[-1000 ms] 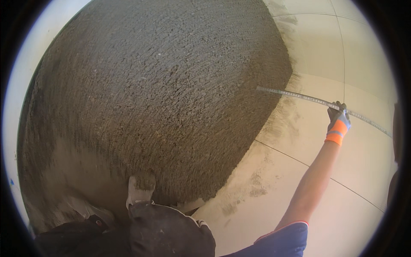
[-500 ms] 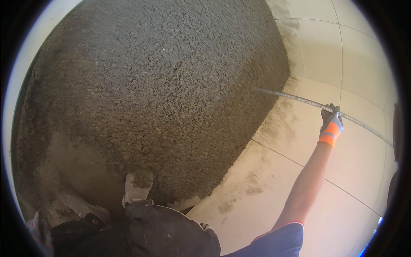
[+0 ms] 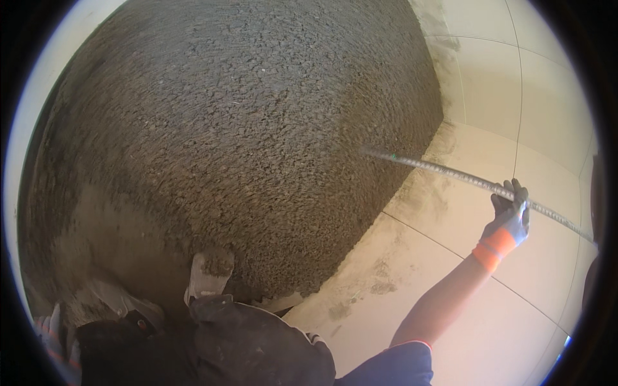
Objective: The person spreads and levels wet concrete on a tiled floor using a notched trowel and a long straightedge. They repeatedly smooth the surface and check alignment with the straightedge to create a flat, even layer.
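My right hand point(image 3: 510, 207), in a grey glove with an orange cuff, is closed around a long thin grey strip point(image 3: 460, 175) with marks along its length, like a measuring rule. From my fingers the strip reaches left over the edge of a bed of damp grey-brown mortar point(image 3: 257, 135). Its other end runs right to the picture's rim, where it is cut off. At the lower left rim, my gloved left hand point(image 3: 56, 341) shows only in part. Its visible fingers are stretched, and nothing shows in them.
Pale large tiles point(image 3: 444, 302) border the mortar on the right, with crumbs and dusty smears along the edge. Below, my dark trousers point(image 3: 257, 341) and a dusty shoe point(image 3: 211, 273) rest at the mortar's near side. A dark shape point(image 3: 592, 199) stands at the right rim.
My right hand has come nearer and slightly right, carrying the strip with it. The strip's left end now lies farther in over the mortar. More of my left hand shows.
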{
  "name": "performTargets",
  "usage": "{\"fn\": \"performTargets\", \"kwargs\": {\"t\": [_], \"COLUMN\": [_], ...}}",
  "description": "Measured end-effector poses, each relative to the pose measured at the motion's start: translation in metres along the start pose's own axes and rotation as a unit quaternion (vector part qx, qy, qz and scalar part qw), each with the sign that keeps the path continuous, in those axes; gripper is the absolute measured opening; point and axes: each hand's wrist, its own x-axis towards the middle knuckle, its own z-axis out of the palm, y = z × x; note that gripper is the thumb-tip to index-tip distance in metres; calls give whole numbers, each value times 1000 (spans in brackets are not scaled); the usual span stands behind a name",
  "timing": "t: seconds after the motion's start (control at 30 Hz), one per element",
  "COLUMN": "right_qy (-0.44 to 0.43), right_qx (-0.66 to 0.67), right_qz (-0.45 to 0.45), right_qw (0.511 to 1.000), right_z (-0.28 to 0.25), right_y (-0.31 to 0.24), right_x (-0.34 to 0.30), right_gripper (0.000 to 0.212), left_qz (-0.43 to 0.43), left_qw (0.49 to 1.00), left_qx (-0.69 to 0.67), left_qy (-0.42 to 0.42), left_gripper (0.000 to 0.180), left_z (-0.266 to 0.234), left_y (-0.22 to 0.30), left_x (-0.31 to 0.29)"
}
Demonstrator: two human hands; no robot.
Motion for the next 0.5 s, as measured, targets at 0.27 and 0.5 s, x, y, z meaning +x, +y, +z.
{"fn": "performTargets", "kwargs": {"t": [0.27,0.5], "right_qy": [-16,-19], "right_qx": [30,38], "right_qz": [-14,-13], "right_qw": [999,999], "right_z": [11,19], "right_y": [-9,-10], "right_x": [-35,-37], "right_gripper": [41,39], "left_qz": [57,16], "left_qw": [990,998], "left_qx": [99,53], "left_qy": [81,20], "left_gripper": [44,49], "left_z": [4,0], "left_y": [3,3], "left_x": [15,11]}}
